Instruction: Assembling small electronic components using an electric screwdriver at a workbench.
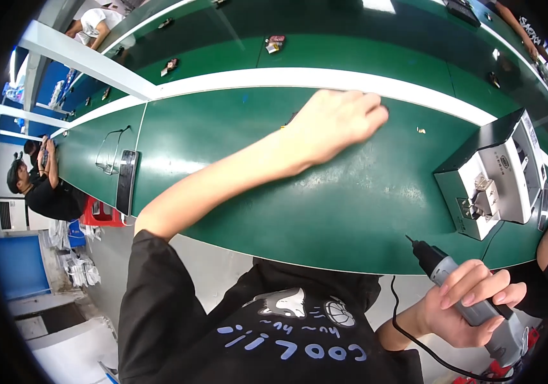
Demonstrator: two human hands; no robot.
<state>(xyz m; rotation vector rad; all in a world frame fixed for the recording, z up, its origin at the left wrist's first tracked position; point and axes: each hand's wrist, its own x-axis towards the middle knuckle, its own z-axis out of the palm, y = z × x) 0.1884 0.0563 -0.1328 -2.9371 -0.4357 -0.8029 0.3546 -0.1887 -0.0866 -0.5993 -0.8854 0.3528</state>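
Note:
My right hand (463, 301) is wrapped around a grey and black electric screwdriver (437, 264) at the lower right, with its thin bit pointing up and left over the near table edge. A black cord hangs from the tool in a loop. Across the green table (274, 217) reaches my left arm. My left hand (341, 125) is closed near the white strip at the table's far side, its curled fingers hiding whatever they may hold. Behind that wrist a small dark thing (291, 120) shows only in part.
A black and white box-shaped machine (479, 173) with a metal front fitting stands at the right. Toward the left lie a dark phone-like slab (127, 182) and a wire stand (109, 153). Small parts (275, 43) rest beyond the white strip. Other people sit at left and right.

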